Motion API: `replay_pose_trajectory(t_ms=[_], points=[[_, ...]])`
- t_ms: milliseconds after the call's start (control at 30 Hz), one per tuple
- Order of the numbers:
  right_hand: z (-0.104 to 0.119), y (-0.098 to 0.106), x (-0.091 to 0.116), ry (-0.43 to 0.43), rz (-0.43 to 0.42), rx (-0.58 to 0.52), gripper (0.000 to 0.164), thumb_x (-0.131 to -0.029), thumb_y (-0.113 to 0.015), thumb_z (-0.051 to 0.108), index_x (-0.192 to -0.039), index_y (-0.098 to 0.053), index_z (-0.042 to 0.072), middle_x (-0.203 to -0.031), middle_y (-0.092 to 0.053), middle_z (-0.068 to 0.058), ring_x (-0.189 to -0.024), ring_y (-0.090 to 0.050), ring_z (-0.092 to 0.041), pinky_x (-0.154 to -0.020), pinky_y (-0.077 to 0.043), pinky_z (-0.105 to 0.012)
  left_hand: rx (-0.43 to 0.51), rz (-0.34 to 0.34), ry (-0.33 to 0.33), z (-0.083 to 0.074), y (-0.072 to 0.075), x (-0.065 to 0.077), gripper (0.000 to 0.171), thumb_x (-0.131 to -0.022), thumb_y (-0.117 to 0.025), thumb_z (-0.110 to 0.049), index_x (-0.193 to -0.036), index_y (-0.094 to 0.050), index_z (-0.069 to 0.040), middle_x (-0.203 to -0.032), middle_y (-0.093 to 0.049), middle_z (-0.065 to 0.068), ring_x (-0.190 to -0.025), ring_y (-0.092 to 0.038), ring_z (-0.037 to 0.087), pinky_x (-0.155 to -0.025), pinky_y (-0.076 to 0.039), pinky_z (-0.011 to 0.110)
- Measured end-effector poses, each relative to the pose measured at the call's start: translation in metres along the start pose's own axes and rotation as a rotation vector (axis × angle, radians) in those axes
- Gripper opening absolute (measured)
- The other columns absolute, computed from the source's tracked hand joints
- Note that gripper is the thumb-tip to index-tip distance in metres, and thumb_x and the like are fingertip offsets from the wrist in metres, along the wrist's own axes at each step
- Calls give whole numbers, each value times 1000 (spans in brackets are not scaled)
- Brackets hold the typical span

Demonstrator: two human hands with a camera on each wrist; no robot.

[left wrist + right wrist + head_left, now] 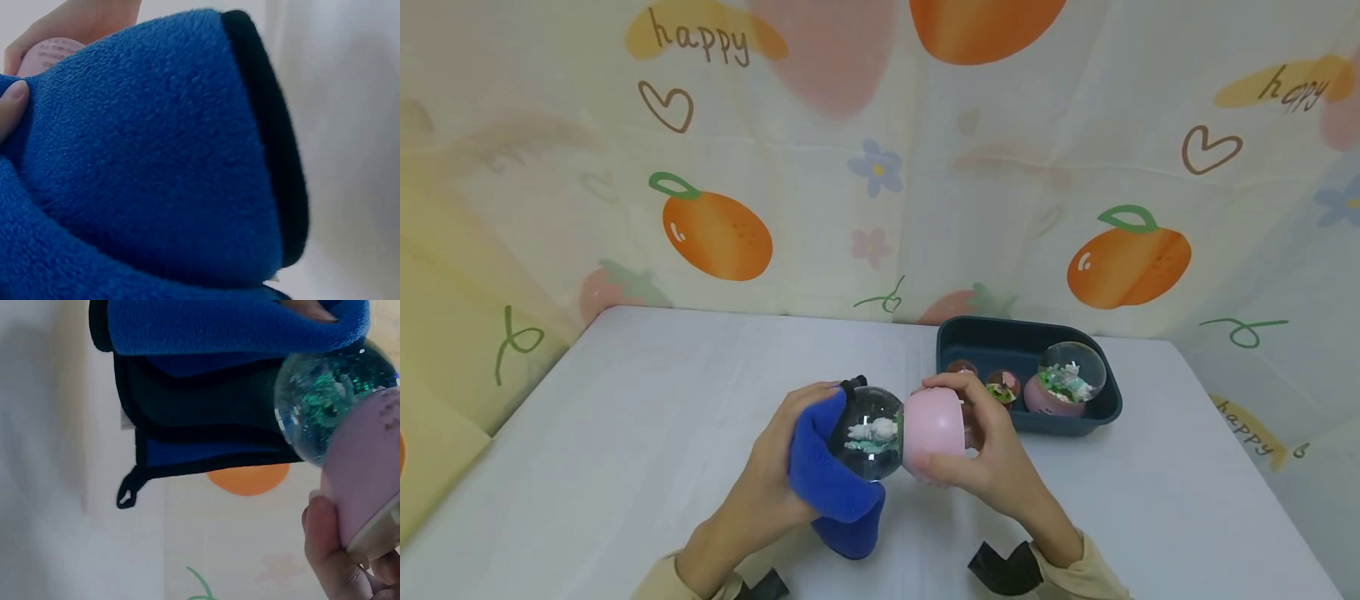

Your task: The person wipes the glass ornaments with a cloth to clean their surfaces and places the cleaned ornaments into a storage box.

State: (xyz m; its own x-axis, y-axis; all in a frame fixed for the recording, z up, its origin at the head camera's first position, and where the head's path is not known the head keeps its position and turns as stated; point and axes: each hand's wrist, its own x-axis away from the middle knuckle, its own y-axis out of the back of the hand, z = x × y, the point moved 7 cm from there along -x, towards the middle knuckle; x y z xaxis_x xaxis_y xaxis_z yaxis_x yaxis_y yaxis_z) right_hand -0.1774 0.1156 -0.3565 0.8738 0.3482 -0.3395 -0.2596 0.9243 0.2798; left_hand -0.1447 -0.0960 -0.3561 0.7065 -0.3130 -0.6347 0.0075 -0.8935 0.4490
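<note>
A snow globe with a clear dome (868, 446) and a pink base (934, 435) is held sideways above the white table. My right hand (992, 450) grips the pink base, thumb in front and fingers behind. My left hand (771, 471) holds a blue cloth (831, 483) with dark edging against the dome's left side. White and green figures show inside the dome. In the left wrist view the cloth (156, 137) hides most of the globe. A hanging loop and the cloth's dark edge show in the right wrist view, beside the dome (312, 406).
A dark tray (992, 332) stands at the back right of the white table (662, 400). It holds another snow globe with a pink base (1052, 398) and small round ornaments (1003, 387). Behind the table hangs a fruit-patterned cloth (820, 217).
</note>
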Motion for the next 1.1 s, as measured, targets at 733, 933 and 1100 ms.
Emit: replay_pose_trajectory(t_ms=[733, 933, 1100], points=[[17, 3, -1, 200, 28, 51, 99, -57, -92, -4, -141, -40, 2, -133, -57, -14, -123, -56, -7, -97, -53, -27, 80, 30, 302, 20, 1, 1, 84, -66, -92, -14, -137, -48, -18, -124, -66, 0, -110, -63, 9, -93, -53, 32], [14, -1, -1, 186, -7, -66, 95, -59, -93, 3, -140, -44, 1, -135, -57, 0, -123, -54, -10, -101, -49, -28, 89, 52, 301, 18, -2, 1, 80, -67, -92, -17, -135, -49, -18, -123, -67, -1, -109, -64, 9, -93, -54, 31], [9, -11, 1, 137, 26, -160, 95, -66, -91, 7, -145, -38, 4, -141, -51, 0, -129, -48, -12, -106, -44, -27, 127, 60, 294, 16, -7, 2, 81, -66, -92, -17, -135, -49, -20, -124, -67, -1, -110, -65, 10, -93, -54, 31]])
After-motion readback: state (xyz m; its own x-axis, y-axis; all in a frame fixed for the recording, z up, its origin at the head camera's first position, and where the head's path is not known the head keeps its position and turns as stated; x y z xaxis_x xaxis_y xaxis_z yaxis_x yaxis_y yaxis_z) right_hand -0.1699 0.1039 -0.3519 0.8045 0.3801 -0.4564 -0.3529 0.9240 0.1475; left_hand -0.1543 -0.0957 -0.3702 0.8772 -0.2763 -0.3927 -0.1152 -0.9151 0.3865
